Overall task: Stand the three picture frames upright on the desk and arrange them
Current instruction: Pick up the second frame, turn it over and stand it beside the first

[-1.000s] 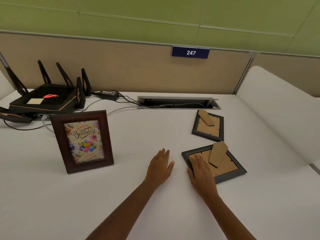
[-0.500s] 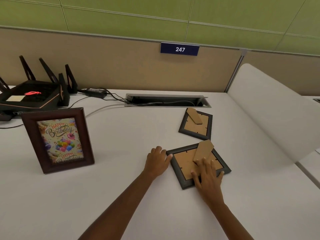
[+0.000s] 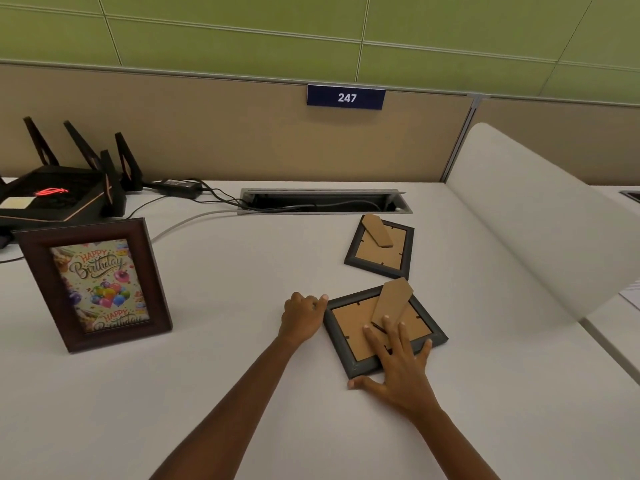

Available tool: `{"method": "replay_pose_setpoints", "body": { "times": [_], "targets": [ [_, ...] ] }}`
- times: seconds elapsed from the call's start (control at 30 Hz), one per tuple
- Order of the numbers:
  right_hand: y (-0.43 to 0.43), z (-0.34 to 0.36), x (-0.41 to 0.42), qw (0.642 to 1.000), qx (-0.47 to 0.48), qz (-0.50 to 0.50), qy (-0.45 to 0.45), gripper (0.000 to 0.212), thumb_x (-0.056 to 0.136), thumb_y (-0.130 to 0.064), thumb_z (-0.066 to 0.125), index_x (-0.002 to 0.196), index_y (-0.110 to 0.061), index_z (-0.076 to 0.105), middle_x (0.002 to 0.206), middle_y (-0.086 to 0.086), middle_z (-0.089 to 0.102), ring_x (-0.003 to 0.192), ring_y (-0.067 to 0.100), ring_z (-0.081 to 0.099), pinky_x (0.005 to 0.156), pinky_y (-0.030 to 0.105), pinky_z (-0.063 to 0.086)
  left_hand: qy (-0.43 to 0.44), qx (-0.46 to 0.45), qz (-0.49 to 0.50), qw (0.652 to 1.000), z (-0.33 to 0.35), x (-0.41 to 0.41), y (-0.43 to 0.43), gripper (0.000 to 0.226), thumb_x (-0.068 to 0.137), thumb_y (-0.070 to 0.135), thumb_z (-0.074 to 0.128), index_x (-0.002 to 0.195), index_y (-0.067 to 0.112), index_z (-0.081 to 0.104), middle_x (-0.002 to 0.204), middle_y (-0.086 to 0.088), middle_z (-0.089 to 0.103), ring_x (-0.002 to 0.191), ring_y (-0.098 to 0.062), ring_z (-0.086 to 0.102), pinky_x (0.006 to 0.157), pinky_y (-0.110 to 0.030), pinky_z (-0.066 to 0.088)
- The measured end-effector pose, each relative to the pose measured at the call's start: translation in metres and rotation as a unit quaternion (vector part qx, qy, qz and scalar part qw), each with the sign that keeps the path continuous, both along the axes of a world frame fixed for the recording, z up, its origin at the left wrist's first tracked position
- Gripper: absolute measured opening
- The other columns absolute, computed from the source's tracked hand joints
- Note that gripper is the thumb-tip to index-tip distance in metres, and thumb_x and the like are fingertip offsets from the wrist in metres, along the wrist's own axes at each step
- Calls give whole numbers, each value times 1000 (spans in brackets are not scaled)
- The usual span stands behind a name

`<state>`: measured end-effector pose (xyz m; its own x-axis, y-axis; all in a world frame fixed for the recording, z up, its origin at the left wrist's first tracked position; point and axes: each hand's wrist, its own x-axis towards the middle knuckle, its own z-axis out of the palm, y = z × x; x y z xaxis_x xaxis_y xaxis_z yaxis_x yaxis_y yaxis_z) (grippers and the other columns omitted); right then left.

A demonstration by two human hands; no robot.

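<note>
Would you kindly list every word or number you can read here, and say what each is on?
"247": blue plate on the partition.
"HAPPY Birthday": card in the upright brown frame.
"HAPPY B…", cut off by the frame: the card's bottom edge.
Pale sticker on the router: too blurred to read.

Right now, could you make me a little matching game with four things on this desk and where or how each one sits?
Things:
1. brown birthday frame
2. near dark frame
3. far dark frame
4. black router

States:
A. face down, untouched, just in front of the cable slot
B. standing upright at the left
C. back left corner, antennas up
D. face down under the right hand, left hand at its corner

Pairs: 1-B, 2-D, 3-A, 4-C
</note>
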<state>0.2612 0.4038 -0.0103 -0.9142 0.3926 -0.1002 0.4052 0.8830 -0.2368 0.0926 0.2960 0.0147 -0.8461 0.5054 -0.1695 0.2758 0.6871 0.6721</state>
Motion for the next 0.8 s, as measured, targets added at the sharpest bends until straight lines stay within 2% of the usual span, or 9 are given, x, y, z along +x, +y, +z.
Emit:
{"method": "replay_pose_setpoints", "body": {
  "times": [0.2,0.27,0.33,0.37,0.5,0.57,0.63,0.7,0.8],
  "targets": [
    [-1,0,5,999,0,0,45,113,48,-93,-3,136,-23,-15,151,6,-22,140,29,-19,106,66,-15,-131,99,42,986,9,2,0,47,97,34,35,112,-6,53,116,-29,59,108,-39,57,93,-45,48],
    [-1,4,5,997,-8,-5,74,111,51,-92,-1,139,-24,-6,153,6,-14,143,28,-11,107,66,-11,-213,166,68,961,15,3,2,32,94,28,45,108,0,50,113,-26,60,93,-34,63,75,-40,56],
    [-2,9,5,994,-21,-7,110,107,56,-90,3,141,-26,8,155,6,-1,144,28,-1,107,67,-7,-265,213,83,937,20,6,4,19,92,19,52,103,5,44,105,-23,59,71,-23,63,54,-26,56],
    [-2,11,6,992,-28,-6,125,104,58,-89,5,141,-27,14,155,6,5,144,27,3,108,67,-5,-274,228,90,930,23,8,5,19,91,15,53,105,6,43,102,-21,58,66,-19,61,50,-23,54],
    [2,23,9,985,-49,12,165,91,68,-84,19,137,-26,27,152,6,23,140,26,20,112,61,9,-294,277,92,910,37,11,9,32,90,11,54,119,0,45,99,-18,57,68,-20,61,58,-27,54],
    [6,29,10,978,-60,14,198,78,75,-69,43,135,-20,34,147,10,34,135,24,28,110,54,22,-295,297,90,903,48,11,9,33,89,11,56,118,-2,47,97,-18,58,70,-21,62,60,-27,55],
    [12,31,6,968,-61,-5,244,65,75,-35,70,129,-10,44,138,15,46,128,28,39,103,45,35,-278,309,89,905,59,11,11,31,88,11,57,115,-3,51,94,-18,61,73,-22,64,57,-24,56],
    [17,34,0,953,-79,-55,286,53,73,-5,72,121,-1,51,128,22,54,117,37,52,95,39,43,-258,320,93,907,71,12,13,28,88,10,58,111,-5,54,91,-17,63,75,-25,65,54,-21,57],
    [20,43,-10,916,-119,-119,364,30,77,7,64,106,5,59,104,26,64,94,38,63,83,29,47,-241,347,107,900,89,14,16,17,87,10,58,99,-2,59,82,-14,65,56,-16,66,52,-19,56]
  ]
}}
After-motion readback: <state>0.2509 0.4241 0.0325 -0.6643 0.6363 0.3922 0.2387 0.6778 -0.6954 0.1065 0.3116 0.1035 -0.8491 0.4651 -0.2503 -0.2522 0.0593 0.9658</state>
